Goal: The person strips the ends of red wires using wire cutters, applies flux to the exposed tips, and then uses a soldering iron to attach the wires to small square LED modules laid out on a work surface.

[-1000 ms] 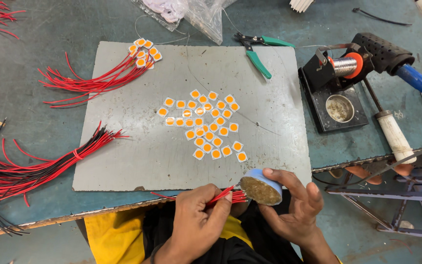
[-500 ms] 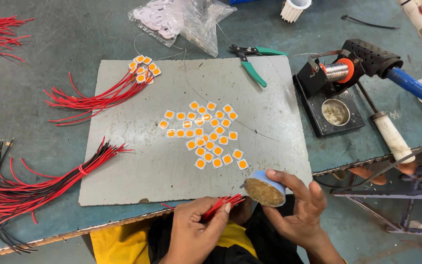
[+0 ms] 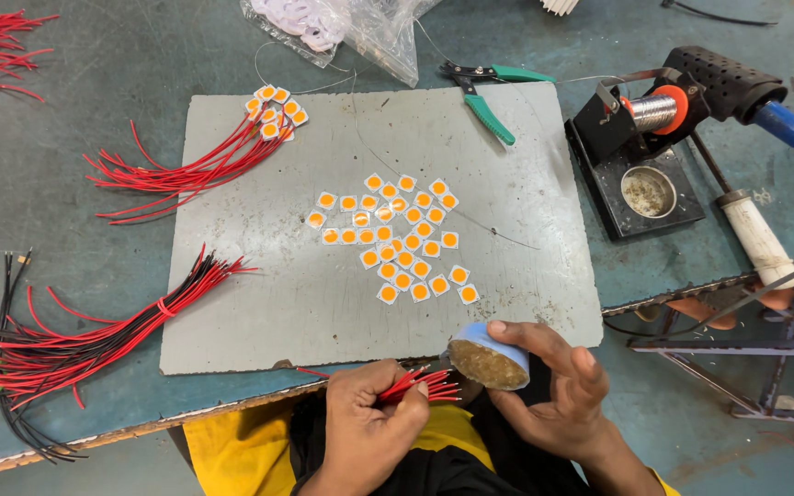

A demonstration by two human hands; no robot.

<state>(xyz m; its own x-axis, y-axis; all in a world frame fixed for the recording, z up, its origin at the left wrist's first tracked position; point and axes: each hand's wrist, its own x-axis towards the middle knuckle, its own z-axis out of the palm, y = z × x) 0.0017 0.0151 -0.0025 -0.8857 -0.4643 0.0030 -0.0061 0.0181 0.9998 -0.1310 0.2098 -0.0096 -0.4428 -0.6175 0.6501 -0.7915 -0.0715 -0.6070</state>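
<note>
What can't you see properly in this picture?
- Head view: the red wires are mostly hidden inside the left hand; only their tips show.
- The blue tub in the right hand: its brown filling is too blurry to identify.
- The plastic bag is cut off by the top edge.
- The tiny squares: details too small to see.
</note>
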